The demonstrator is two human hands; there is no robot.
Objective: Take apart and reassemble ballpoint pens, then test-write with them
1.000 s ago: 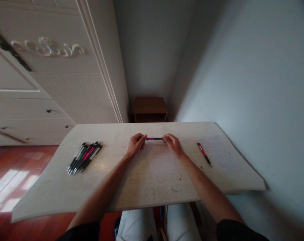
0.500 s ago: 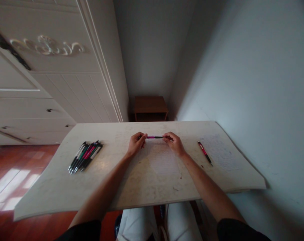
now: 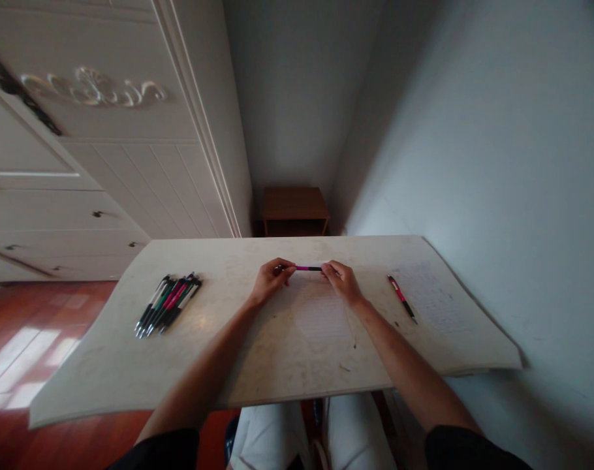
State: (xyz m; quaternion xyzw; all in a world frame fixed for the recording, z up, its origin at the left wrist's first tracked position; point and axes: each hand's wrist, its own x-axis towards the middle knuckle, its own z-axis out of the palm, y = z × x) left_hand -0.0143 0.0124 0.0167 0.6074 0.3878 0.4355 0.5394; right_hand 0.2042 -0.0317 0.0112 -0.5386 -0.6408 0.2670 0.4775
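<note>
A purple-and-black pen (image 3: pixel 309 268) is held level between my two hands, above the far middle of the table. My left hand (image 3: pixel 272 279) pinches its purple end. The black grip end is between the fingers of my right hand (image 3: pixel 342 279), which hide the tip. Below the hands lies a faint lined sheet of paper (image 3: pixel 321 316). To the left, several pens (image 3: pixel 167 305) with white, green, pink and black barrels lie in a bunch. On the right, a single red-and-black pen (image 3: pixel 402 299) rests slanted on the table.
The pale, stained table (image 3: pixel 238 365) spans the view in front of my legs. A sheet with handwriting (image 3: pixel 434 297) lies at its right side, near the wall (image 3: pixel 522 196). A white cabinet (image 3: pixel 189 183) stands to the left, and a small brown wooden stand (image 3: pixel 296 203) is beyond the far edge.
My left hand has slid slightly right along the pen, so less of the purple barrel shows. The right hand has barely shifted. The other pens lie as before.
</note>
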